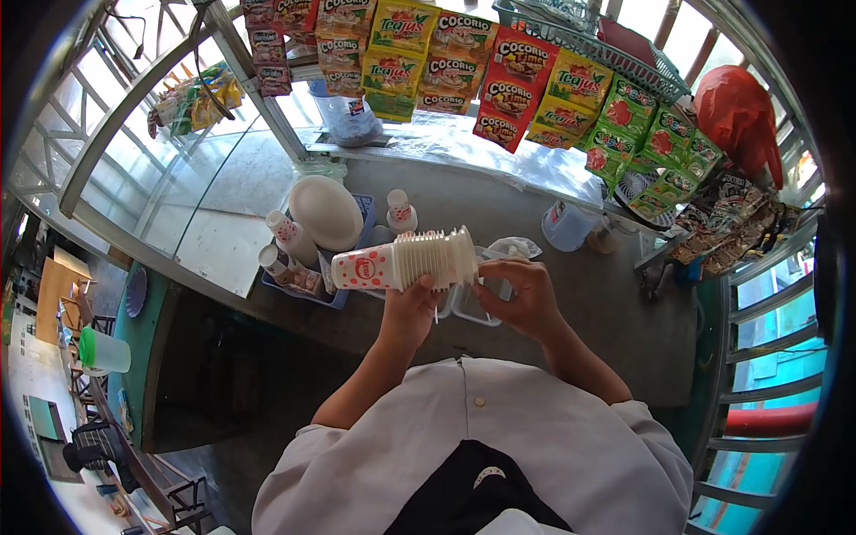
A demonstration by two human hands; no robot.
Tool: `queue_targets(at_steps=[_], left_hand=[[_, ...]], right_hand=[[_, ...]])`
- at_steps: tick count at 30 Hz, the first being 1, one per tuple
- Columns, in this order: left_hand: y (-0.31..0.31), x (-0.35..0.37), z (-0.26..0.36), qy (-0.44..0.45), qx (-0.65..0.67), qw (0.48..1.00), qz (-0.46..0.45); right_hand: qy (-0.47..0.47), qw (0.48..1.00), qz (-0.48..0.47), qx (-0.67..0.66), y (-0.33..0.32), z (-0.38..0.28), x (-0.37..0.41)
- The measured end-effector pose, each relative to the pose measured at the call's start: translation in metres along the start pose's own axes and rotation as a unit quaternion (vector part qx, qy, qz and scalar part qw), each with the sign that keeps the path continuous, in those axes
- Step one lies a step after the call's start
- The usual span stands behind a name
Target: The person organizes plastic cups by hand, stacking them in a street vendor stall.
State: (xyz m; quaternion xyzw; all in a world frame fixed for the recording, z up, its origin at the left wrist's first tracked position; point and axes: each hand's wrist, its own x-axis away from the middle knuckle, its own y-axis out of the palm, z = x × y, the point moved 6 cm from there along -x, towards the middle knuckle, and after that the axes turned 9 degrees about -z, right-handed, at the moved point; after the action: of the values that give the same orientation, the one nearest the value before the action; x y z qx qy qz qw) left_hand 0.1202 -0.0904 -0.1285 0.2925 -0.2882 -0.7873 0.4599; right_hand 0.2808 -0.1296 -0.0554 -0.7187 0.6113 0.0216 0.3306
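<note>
A long stack of nested disposable cups, white with red dots and a red logo, lies sideways in front of my chest. My left hand is wrapped around it from below, near its middle. At the open-mouthed right end, my right hand pinches the rim of the outermost cup between thumb and fingers. Behind the stack, a blue basket holds more cup stacks and a pile of white round lids or plates. A clear plastic container sits partly hidden under my hands.
Rows of drink sachets hang across the front of the stall. A clear tub stands at the counter's right, and another bucket stands on the glass shelf. A red plastic bag hangs at upper right. A green-lidded container stands far left.
</note>
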Motion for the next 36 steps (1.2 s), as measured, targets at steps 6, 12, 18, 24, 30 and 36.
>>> queue_targets(at_steps=[6, 12, 18, 24, 30, 36], left_hand=[[0.003, 0.001, 0.010, 0.014, 0.010, 1.000, 0.005], [0.003, 0.003, 0.006, 0.003, 0.013, 1.000, -0.001], [0.000, 0.000, 0.007, 0.010, 0.006, 1.000, 0.008], [0.000, -0.002, 0.008, 0.025, -0.032, 0.999, -0.001], [0.009, -0.001, 0.007, 0.031, 0.025, 0.999, -0.022], [0.002, -0.002, 0.012, 0.013, -0.028, 1.000, 0.005]], right_hand=[[0.040, 0.999, 0.019, 0.003, 0.007, -0.005, -0.001], [0.019, 1.000, 0.017, -0.007, 0.009, -0.008, -0.002], [0.042, 0.999, 0.027, -0.021, 0.003, -0.006, -0.003], [0.028, 0.999, 0.035, -0.025, 0.003, -0.014, -0.005], [0.082, 0.996, 0.000, -0.029, 0.007, 0.002, -0.002], [0.047, 0.963, 0.148, -0.220, 0.008, 0.008, 0.001]])
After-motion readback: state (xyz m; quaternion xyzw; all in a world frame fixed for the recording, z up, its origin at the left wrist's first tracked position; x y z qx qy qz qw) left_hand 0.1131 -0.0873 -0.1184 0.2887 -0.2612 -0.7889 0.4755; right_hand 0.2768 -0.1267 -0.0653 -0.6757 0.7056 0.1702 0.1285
